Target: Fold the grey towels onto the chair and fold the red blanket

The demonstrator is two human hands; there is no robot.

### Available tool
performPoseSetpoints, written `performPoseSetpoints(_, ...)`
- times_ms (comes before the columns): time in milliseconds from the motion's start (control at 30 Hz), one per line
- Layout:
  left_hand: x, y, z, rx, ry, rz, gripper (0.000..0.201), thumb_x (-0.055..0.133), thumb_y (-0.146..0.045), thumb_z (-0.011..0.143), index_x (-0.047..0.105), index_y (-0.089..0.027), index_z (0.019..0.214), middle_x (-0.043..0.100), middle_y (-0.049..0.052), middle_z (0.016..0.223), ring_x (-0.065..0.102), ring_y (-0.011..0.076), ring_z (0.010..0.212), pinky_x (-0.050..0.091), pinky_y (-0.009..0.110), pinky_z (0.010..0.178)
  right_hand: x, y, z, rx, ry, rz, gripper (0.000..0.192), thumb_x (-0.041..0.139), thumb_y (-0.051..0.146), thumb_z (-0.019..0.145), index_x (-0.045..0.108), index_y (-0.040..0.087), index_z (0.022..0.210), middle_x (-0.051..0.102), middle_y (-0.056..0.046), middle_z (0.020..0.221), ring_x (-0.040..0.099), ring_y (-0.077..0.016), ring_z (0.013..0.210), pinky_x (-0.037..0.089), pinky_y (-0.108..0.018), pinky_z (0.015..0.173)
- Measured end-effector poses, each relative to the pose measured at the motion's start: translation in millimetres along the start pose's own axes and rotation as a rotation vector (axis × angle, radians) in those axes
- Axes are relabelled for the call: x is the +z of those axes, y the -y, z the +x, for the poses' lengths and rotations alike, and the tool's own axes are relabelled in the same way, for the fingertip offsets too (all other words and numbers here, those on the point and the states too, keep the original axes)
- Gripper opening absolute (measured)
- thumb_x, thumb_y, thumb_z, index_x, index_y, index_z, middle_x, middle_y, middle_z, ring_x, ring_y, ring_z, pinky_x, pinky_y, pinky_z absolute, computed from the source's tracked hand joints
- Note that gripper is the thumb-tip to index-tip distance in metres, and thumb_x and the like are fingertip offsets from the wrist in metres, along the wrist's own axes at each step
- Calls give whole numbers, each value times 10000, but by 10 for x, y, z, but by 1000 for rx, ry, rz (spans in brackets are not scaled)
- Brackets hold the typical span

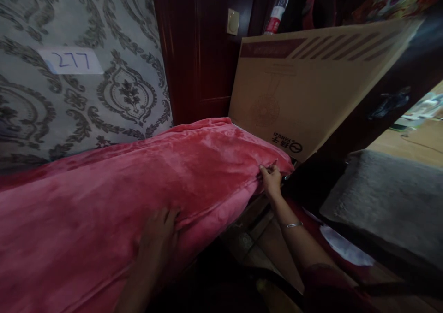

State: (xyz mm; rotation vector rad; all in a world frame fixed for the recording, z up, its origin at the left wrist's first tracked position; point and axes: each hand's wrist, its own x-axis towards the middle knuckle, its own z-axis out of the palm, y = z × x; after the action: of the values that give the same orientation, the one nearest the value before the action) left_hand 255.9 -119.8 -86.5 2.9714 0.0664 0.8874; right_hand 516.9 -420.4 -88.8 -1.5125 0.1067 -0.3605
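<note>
A pink plush blanket lies spread along the wall, its near side hanging over the edge. At the blanket's far right end, my right hand pinches the blanket's edge between thumb and fingers; a bracelet circles that wrist. Closer to me, my left hand is on the near fold of the blanket, fingers bent around the cloth. Dim light and blur soften the left fingers' outline.
A large cardboard box stands behind the blanket's far end, with a plastic bottle beyond its top. On the right is a grey plush-covered seat. Patterned wallpaper with a paper marked 277 borders the left.
</note>
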Motion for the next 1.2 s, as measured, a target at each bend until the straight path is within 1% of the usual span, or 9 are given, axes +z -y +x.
performPoseSetpoints(200,-21,5,-38,98,-115,29,358,506,-101,840,670,-162,1153,672,131,1057,621,270,940,507,389,827,-129,62,-604,235,261,53,455,678,636,737,579,193,706,593,-6,534,509,-119,386,397,-219,363)
performPoseSetpoints(367,-15,16,-25,88,-180,23,345,488,-104,857,680,-152,1140,667,132,1026,623,264,920,519,376,789,-132,226,-965,580,654,124,335,601,483,892,645,154,933,727,-94,729,646,-162,495,510,-242,449)
performPoseSetpoints(500,-39,11,-22,58,-189,20,370,502,-71,804,700,-187,1093,673,97,958,626,232,865,533,352,771,-47,296,-1091,681,775,246,340,648,485,889,618,163,994,746,-113,788,698,-204,571,562,-299,524)
performPoseSetpoints(600,-66,-6,-39,72,-165,30,381,501,-35,772,704,-194,1053,663,85,923,624,210,830,538,328,748,51,285,-1174,692,776,410,359,781,461,794,600,190,945,754,-101,867,742,-237,726,593,-332,635)
performPoseSetpoints(700,-70,-12,-64,60,-201,52,387,494,-21,765,702,-201,1036,639,77,883,611,211,814,535,325,724,195,275,-1298,701,711,572,382,877,363,697,585,207,889,743,-55,832,745,-243,799,601,-380,765)
performPoseSetpoints(833,-67,-1,-90,94,-213,61,394,524,-39,773,692,-199,1092,625,85,910,600,223,853,535,331,732,443,310,-1509,753,723,677,387,883,342,684,620,202,930,754,-58,917,735,-235,854,581,-426,876)
performPoseSetpoints(1000,-72,-3,-114,92,-249,87,380,524,-49,790,694,-180,1104,650,120,1052,606,253,989,541,381,847,798,319,-1682,821,718,704,367,829,353,722,671,198,1014,766,-64,957,708,-265,1024,571,-448,907)
performPoseSetpoints(1100,-72,-6,-109,50,-194,113,444,546,-53,763,679,-164,1172,661,131,1143,603,277,1054,538,407,878,973,290,-1726,828,682,729,340,828,338,699,684,194,972,769,-65,940,700,-280,1050,573,-456,915)
performPoseSetpoints(1200,-62,-7,-73,-45,-66,105,584,548,-43,736,635,-174,1298,645,143,1279,589,305,1152,521,462,942,1076,278,-1729,813,684,757,361,842,324,663,689,181,957,768,-76,955,694,-295,1070,565,-469,941)
